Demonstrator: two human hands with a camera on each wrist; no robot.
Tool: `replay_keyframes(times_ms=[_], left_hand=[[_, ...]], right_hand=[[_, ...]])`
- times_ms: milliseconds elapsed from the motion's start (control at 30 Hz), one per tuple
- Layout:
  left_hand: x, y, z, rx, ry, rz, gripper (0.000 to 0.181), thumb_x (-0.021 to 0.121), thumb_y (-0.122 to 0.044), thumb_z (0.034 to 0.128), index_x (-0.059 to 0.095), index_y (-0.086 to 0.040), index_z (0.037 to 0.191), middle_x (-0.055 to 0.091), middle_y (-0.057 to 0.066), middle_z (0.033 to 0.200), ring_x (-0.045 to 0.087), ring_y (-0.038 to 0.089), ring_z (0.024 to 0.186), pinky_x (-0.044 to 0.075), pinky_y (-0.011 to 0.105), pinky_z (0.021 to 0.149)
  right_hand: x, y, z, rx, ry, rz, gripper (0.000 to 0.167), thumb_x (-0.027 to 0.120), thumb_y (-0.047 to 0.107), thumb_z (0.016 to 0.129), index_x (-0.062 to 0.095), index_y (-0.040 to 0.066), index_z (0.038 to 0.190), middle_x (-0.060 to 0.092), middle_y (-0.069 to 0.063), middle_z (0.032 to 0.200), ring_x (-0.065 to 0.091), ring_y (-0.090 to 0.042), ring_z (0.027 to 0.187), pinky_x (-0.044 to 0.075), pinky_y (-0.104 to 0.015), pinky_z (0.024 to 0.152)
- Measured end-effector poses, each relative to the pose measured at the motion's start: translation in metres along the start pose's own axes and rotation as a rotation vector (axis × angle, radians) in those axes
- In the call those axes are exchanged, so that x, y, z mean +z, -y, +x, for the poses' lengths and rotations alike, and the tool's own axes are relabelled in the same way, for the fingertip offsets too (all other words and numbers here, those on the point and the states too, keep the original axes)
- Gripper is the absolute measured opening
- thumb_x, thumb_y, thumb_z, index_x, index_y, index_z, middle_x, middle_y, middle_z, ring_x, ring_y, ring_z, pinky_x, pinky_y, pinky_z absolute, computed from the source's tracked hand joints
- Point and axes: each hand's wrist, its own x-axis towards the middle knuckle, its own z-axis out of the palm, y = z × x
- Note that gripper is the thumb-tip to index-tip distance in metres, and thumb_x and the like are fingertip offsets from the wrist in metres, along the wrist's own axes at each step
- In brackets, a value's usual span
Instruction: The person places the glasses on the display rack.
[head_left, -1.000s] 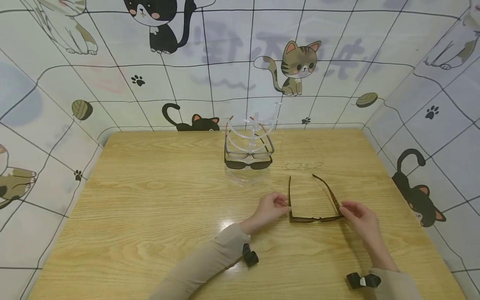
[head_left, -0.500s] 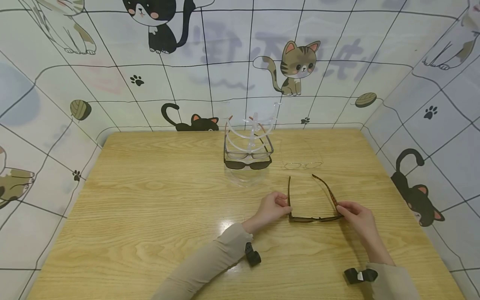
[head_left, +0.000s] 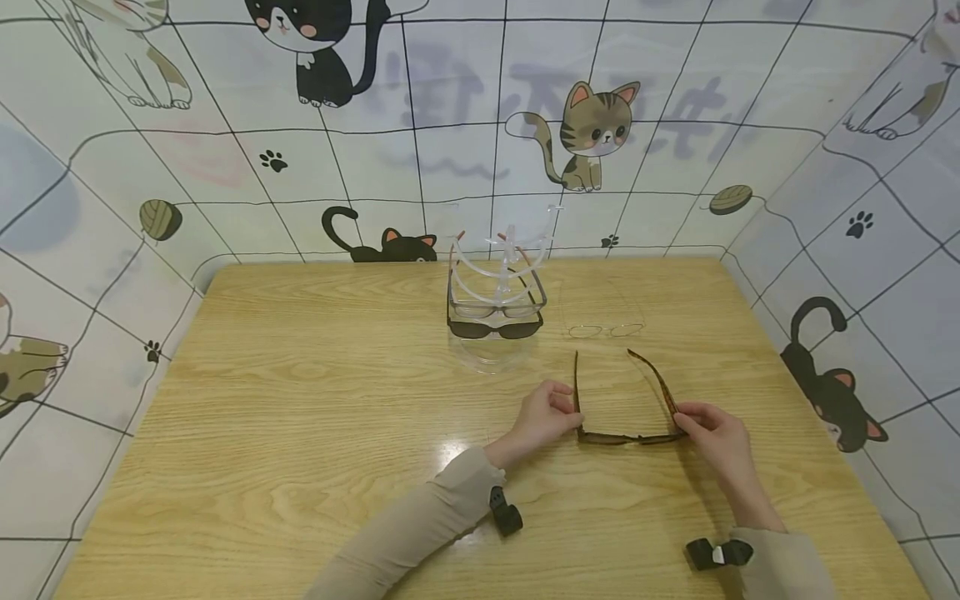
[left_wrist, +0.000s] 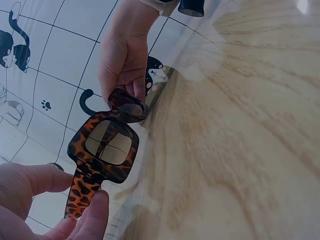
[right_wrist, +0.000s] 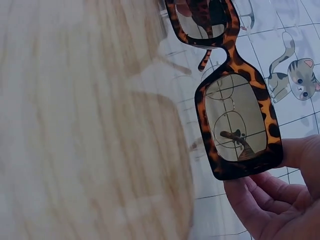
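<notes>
Tortoiseshell sunglasses (head_left: 617, 438) are held between my two hands, lenses toward me and both temples unfolded toward the back. My left hand (head_left: 546, 417) pinches the left temple near its hinge; the left wrist view shows finger and thumb around the spotted temple (left_wrist: 82, 195). At the opposite corner, my right hand (head_left: 720, 437) pinches the frame by the right hinge. Seen from the right wrist, the square tinted lens (right_wrist: 237, 120) sits in a thick spotted rim, with the right hand's fingers (right_wrist: 245, 200) at its outer end.
Behind stands a clear display stand (head_left: 504, 275), carrying dark sunglasses (head_left: 519, 331) and thin-framed eyeglasses (head_left: 476, 311). Thin wire-rimmed glasses (head_left: 588, 332) lie right of it, just beyond the temple tips. A cat-print cloth (head_left: 450, 158) backs the wooden table (head_left: 300, 417).
The temple tips of the tortoiseshell sunglasses have spread slightly apart in the last half second. Both hands keep their hold and have barely shifted.
</notes>
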Motion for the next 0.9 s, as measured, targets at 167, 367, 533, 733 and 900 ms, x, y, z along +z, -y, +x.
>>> replay_keyframes(times_ms=[167, 367, 533, 733, 900], left_hand=[[-0.003, -0.005, -0.002, 0.017, -0.021, -0.045, 0.036, 0.072, -0.005, 0.0797, 0.055, -0.003, 0.112, 0.061, 0.003, 0.083, 0.059, 0.009, 0.069, 0.051, 0.022, 0.061], [-0.006, -0.012, -0.002, 0.029, -0.032, -0.135, 0.036, 0.07, -0.002, 0.0802, 0.054, -0.003, 0.112, 0.06, 0.004, 0.084, 0.061, 0.011, 0.07, 0.054, 0.025, 0.063], [-0.009, -0.02, -0.004, 0.026, -0.029, -0.168, 0.037, 0.069, -0.002, 0.0819, 0.053, -0.003, 0.115, 0.059, 0.004, 0.087, 0.061, 0.01, 0.073, 0.054, 0.025, 0.065], [-0.015, -0.031, -0.006, 0.035, -0.023, -0.194, 0.039, 0.067, -0.002, 0.0835, 0.051, 0.001, 0.119, 0.06, 0.006, 0.091, 0.061, 0.011, 0.077, 0.054, 0.025, 0.068], [-0.019, -0.04, -0.007, 0.057, -0.035, -0.225, 0.039, 0.067, -0.001, 0.0837, 0.051, 0.004, 0.119, 0.061, 0.008, 0.092, 0.062, 0.013, 0.079, 0.055, 0.026, 0.069]], right_hand=[[0.003, -0.014, 0.003, -0.054, -0.052, 0.05, 0.032, 0.064, 0.026, 0.09, 0.064, -0.002, 0.104, 0.066, 0.009, 0.078, 0.059, 0.004, 0.07, 0.052, -0.022, 0.055], [0.001, -0.015, 0.004, -0.039, -0.082, 0.051, 0.032, 0.065, 0.026, 0.089, 0.064, -0.001, 0.107, 0.064, 0.017, 0.077, 0.058, 0.004, 0.071, 0.052, -0.021, 0.057], [-0.002, -0.022, 0.008, -0.025, -0.068, 0.158, 0.037, 0.067, 0.033, 0.087, 0.065, 0.002, 0.107, 0.066, 0.013, 0.079, 0.062, 0.0, 0.072, 0.053, -0.018, 0.061], [-0.006, -0.02, 0.011, -0.037, -0.061, 0.189, 0.031, 0.066, 0.033, 0.088, 0.067, 0.008, 0.106, 0.066, 0.017, 0.08, 0.062, 0.001, 0.072, 0.051, -0.016, 0.061], [-0.012, -0.01, 0.012, -0.033, -0.024, 0.264, 0.026, 0.066, 0.019, 0.089, 0.064, 0.002, 0.108, 0.067, 0.015, 0.083, 0.064, -0.002, 0.075, 0.052, -0.017, 0.063]])
